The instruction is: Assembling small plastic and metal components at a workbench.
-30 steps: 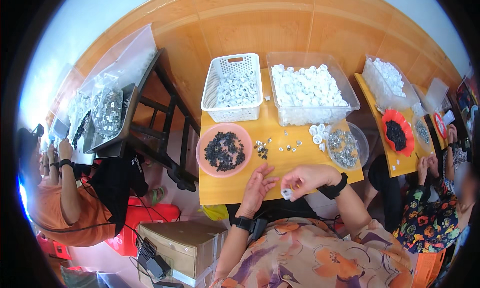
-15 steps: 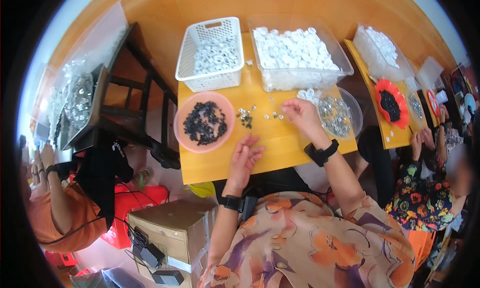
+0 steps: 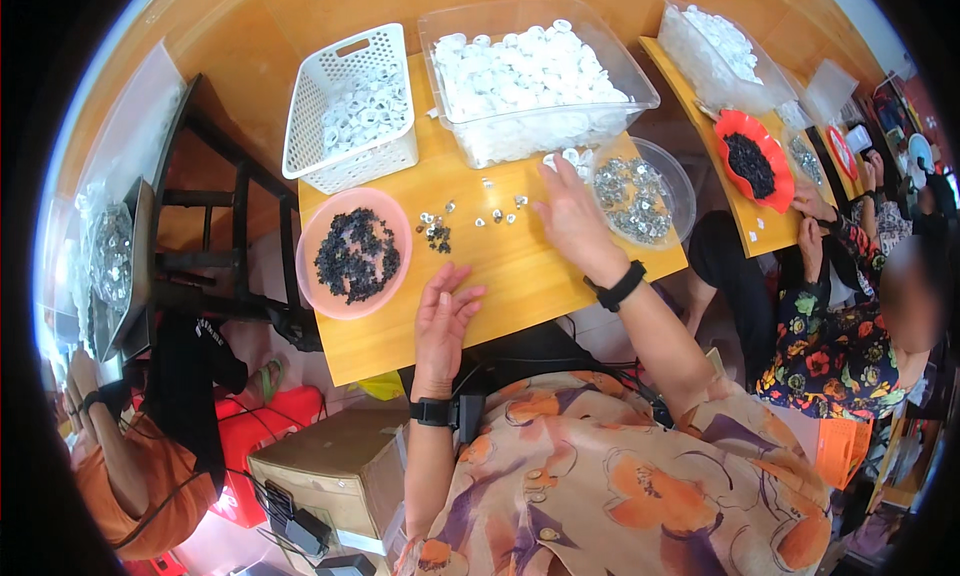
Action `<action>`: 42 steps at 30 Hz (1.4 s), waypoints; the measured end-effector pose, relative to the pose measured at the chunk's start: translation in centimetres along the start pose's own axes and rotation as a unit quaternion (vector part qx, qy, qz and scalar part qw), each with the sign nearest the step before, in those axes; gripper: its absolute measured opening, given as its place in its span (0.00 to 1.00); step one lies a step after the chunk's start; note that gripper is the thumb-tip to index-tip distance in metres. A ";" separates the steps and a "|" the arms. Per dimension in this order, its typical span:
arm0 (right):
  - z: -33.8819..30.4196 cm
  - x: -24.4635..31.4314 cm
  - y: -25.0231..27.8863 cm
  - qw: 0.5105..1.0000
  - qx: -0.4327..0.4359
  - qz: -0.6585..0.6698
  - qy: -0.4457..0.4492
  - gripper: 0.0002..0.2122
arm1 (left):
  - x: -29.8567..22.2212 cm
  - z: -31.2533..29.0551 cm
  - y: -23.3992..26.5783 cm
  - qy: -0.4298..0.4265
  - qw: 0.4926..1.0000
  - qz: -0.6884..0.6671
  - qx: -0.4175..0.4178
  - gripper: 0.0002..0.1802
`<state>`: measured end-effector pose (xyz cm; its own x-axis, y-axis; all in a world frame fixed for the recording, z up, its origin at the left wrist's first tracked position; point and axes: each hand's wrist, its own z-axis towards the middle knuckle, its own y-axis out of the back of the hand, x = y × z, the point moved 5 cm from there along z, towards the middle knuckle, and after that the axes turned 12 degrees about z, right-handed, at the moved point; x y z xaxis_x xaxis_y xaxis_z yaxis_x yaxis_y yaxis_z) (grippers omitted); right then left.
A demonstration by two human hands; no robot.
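My left hand (image 3: 444, 321) hovers over the near edge of the yellow table, its fingers loosely spread with nothing in them. Ahead of it lie a small group of black and metal pieces (image 3: 437, 234) and a few silver metal pieces (image 3: 497, 216). My right hand (image 3: 578, 228) is stretched out, thumb apart, with its fingertips at some loose white round caps (image 3: 571, 160); whether a fingertip touches one is hidden. Just right of it stands a clear round tub (image 3: 683, 201) of silver metal pieces. On the left a pink bowl (image 3: 402, 222) holds small black parts (image 3: 356, 256).
A white perforated basket (image 3: 298, 146) and a big clear bin (image 3: 640, 94), both with white caps, stand at the table's back. On the right, co-workers sit by another table with a red bowl (image 3: 733, 176). A cardboard box (image 3: 330, 446) stands lower left.
My right hand has reached forward to the loose white caps, its fingers stretching out. The left hand stays open near the table edge. The whole view has shifted.
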<state>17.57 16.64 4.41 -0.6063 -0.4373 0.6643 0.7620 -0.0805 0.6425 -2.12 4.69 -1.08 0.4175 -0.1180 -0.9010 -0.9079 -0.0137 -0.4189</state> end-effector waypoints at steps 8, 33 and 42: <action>2.2 -1.9 -3.4 0.983 0.052 -0.086 -0.154 0.34 | 0.0 0.0 -0.1 0.002 1.000 0.015 -0.009 0.24; -7.2 0.2 4.2 0.994 -0.015 -0.072 -0.083 0.10 | 0.6 0.3 -1.9 0.031 0.964 0.239 -0.110 0.14; -6.9 -1.1 0.7 0.942 -0.005 0.271 -0.199 0.05 | 0.5 0.1 -2.9 0.050 0.971 0.217 -0.086 0.16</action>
<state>20.36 10.86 1.47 -0.1642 -0.0469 0.9853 0.9849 0.0484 0.1664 0.73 4.72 -0.35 -0.0042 -0.2444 -0.9697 -0.9940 -0.1053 0.0309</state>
